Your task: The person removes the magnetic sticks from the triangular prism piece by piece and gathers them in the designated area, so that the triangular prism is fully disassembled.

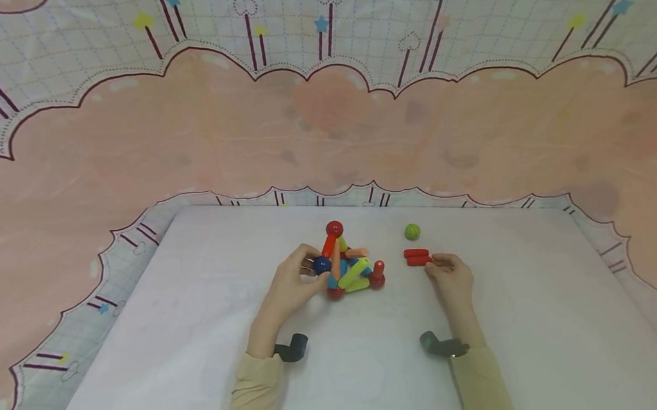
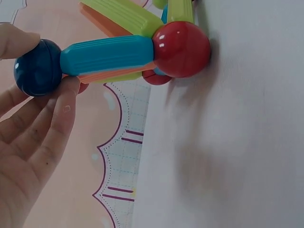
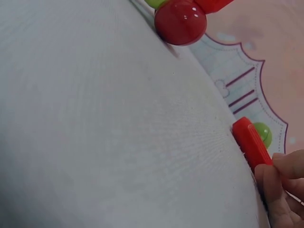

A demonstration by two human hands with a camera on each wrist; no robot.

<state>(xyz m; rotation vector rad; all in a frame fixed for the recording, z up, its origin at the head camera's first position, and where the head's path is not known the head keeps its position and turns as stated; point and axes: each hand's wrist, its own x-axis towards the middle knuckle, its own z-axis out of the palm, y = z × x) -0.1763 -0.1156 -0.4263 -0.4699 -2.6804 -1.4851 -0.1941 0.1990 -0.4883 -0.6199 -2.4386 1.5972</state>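
Observation:
A frame of coloured rods and balls, a magnetic stick-and-ball construction toy, stands on the white table. My left hand (image 1: 290,284) pinches its dark blue ball (image 2: 38,71) between thumb and fingers. From that ball a blue rod (image 2: 109,54) slopes down to a red ball (image 2: 182,49) on the table. Another red ball (image 1: 334,229) sits at the far corner of the frame, joined to a red rod (image 1: 328,245). To the right, my right hand (image 1: 452,277) pinches the end of a loose red rod (image 3: 252,141) low at the tabletop. A second red rod (image 1: 416,253) lies beside it.
A loose green ball (image 1: 412,231) rests behind the two red rods. At the frame's right corner, a short red rod (image 1: 378,267) stands up from a red ball (image 1: 377,281). Patterned cloth (image 1: 323,134) hangs behind the white table (image 1: 544,291).

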